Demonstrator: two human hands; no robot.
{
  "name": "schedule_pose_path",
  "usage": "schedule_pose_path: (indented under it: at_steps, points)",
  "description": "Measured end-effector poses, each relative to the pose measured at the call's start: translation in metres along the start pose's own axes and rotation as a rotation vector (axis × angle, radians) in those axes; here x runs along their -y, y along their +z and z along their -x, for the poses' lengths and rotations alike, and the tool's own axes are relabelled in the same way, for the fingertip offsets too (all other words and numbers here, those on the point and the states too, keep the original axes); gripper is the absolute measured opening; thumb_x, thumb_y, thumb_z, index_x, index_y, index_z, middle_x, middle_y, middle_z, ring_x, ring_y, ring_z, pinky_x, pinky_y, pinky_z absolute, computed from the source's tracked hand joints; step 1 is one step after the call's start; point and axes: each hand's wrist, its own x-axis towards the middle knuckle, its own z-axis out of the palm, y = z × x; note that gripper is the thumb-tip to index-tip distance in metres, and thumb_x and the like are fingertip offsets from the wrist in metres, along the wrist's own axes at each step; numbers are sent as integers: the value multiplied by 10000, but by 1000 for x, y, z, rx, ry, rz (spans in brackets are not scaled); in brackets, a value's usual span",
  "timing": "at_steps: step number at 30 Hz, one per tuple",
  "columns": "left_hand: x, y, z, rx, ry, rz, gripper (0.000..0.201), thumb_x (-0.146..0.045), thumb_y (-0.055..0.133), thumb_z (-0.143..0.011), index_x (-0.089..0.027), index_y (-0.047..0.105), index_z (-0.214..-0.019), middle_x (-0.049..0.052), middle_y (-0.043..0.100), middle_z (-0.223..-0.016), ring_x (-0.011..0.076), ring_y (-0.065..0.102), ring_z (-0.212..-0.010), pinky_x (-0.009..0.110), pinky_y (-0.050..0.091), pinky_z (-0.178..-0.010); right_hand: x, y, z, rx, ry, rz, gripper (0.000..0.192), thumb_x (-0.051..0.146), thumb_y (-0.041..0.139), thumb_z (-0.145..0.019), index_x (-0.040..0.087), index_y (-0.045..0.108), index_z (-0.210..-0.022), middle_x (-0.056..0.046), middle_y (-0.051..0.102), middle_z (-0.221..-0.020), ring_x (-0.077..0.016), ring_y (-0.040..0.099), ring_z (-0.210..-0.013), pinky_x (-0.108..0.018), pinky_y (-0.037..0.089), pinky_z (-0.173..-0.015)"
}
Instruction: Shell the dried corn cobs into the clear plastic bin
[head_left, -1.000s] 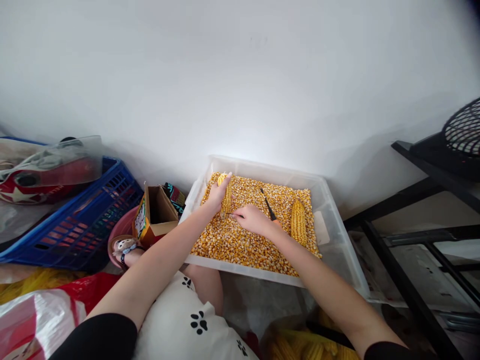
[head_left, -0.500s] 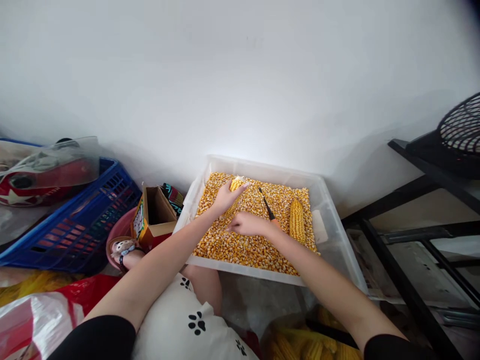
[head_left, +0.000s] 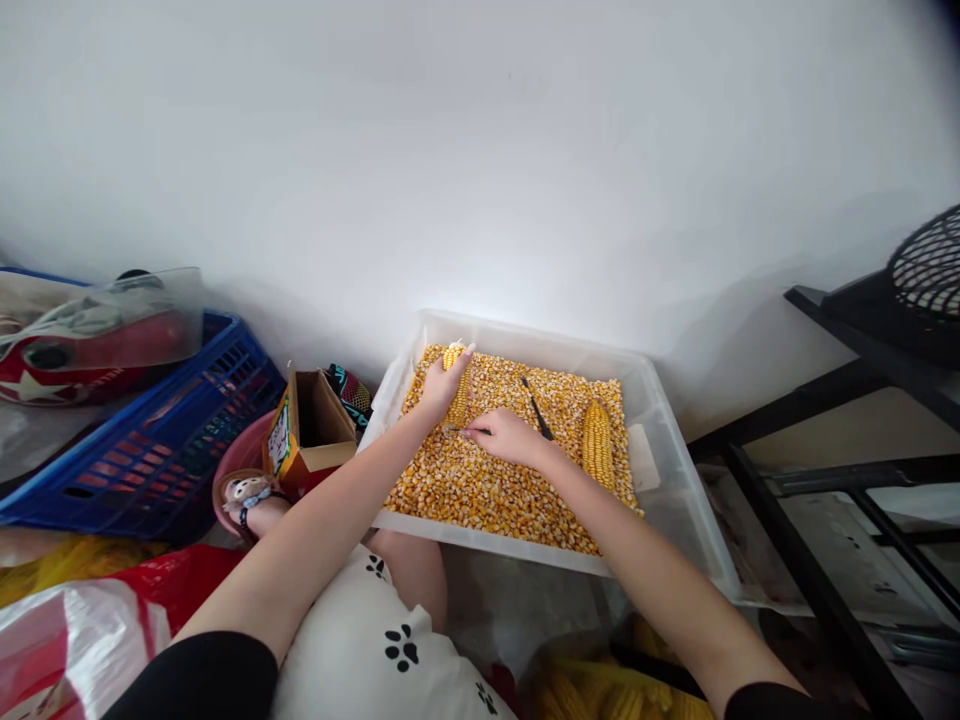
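Observation:
My left hand [head_left: 442, 388] is closed around an ear of corn [head_left: 460, 402], whose pale tip sticks up past the fingers. My right hand [head_left: 504, 436] pinches a small thin tool [head_left: 455, 429] with a dark end. The tool's tip is at the lower part of the ear, but its exact kind is too small to make out. Both hands are over a clear plastic bin [head_left: 679, 490] holding loose corn kernels [head_left: 480, 505]. A second ear of corn [head_left: 598, 445] lies on the kernels to the right. Between it and my right hand rests a dark slim tool [head_left: 537, 408].
At left stand a blue plastic basket [head_left: 150, 440], an opened cardboard box [head_left: 319, 420] and a pink tub [head_left: 229, 450]. A black metal frame [head_left: 795, 540] with a fan [head_left: 930, 265] is on the right. More ears in a yellow bag [head_left: 600, 690] sit below the bin.
The ear in my left hand has shifted slightly left and now stands more upright. My right hand has turned, so the thin tool in its fingers shows.

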Motion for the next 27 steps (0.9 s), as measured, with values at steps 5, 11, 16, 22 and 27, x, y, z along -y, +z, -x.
schedule_pose_path:
  at_steps: [5, 11, 16, 22, 27]
  points:
    - [4, -2, -2, 1, 64, -58, 462, -569, 593, -628, -143, 563, -804, 32, 569, -615, 149, 558, -586, 246, 463, -524, 1, -1, 0, 20, 5, 4, 255, 267, 469, -819, 147, 666, -710, -29, 633, -649, -95, 487, -564, -206, 283, -557]
    - [0, 2, 5, 10, 47, -102, 456, -579, 589, -627, -144, 537, -755, 24, 539, -609, 125, 509, -525, 244, 426, -477, 2, -1, 0, 54, 6, 6, 256, 253, 463, -810, 144, 666, -699, -29, 629, -625, -92, 478, -532, -207, 281, -536]
    - [-2, 7, 15, -29, 180, -278, 436, -561, 598, -620, -134, 530, -676, 0, 516, -589, 108, 468, -560, 217, 381, -516, 2, 1, -2, 128, -22, 6, 232, 221, 468, -791, 142, 666, -700, -31, 636, -634, -96, 487, -536, -205, 293, -534]
    - [-4, 1, 7, -30, 170, -207, 446, -565, 578, -640, -139, 554, -770, 13, 545, -637, 131, 505, -584, 231, 395, -513, 0, 15, 1, 385, 10, 82, 210, 226, 504, -770, 155, 687, -694, -25, 643, -618, -94, 469, -491, -211, 286, -509]
    - [-6, -8, -3, -105, 93, -62, 448, -545, 568, -667, -146, 572, -868, 30, 576, -616, 175, 566, -644, 270, 447, -580, 2, 7, -2, 181, -48, 46, 237, 267, 475, -808, 156, 680, -768, -34, 653, -691, -96, 494, -563, -201, 293, -544]
